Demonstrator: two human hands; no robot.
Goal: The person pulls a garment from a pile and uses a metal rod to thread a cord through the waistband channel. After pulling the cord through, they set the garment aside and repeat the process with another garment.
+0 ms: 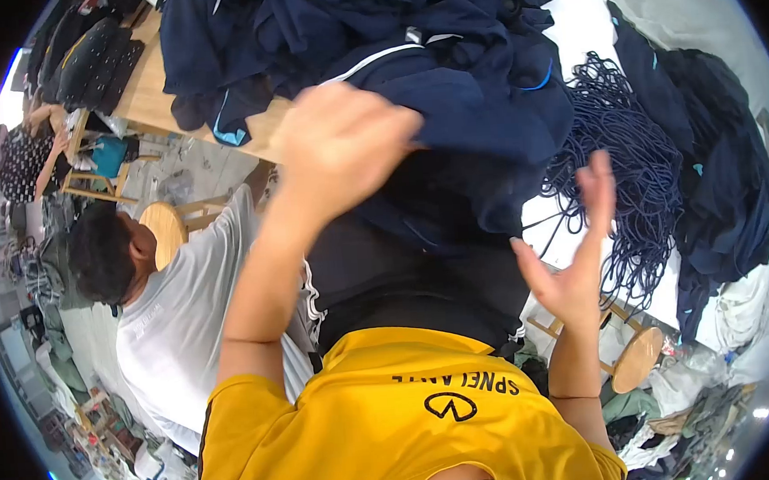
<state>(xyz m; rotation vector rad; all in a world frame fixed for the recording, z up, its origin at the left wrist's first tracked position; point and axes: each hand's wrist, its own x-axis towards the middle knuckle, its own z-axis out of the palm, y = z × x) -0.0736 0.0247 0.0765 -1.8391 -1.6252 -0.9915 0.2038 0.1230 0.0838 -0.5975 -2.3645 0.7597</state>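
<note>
A navy garment (pixel 492 119) is draped from the heaped table edge over my lap. My left hand (pixel 343 146), blurred by motion, is raised over its left side with the fingers curled closed at the cloth; the fingertips are partly hidden. My right hand (pixel 575 268) is to the right of the garment, thumb and fingers spread, holding nothing. Beyond it, a tangled pile of navy cords (pixel 631 172) spreads over a white surface. White piping and a light-blue trim show on the navy cloth.
More navy garments (pixel 249 37) are heaped on the wooden table (pixel 151 91), and others (pixel 723 158) lie at right. A person in a grey shirt (pixel 188 331) sits close on my left. A round wooden stool (pixel 636 358) stands at lower right. Another person (pixel 27 161) is farther back.
</note>
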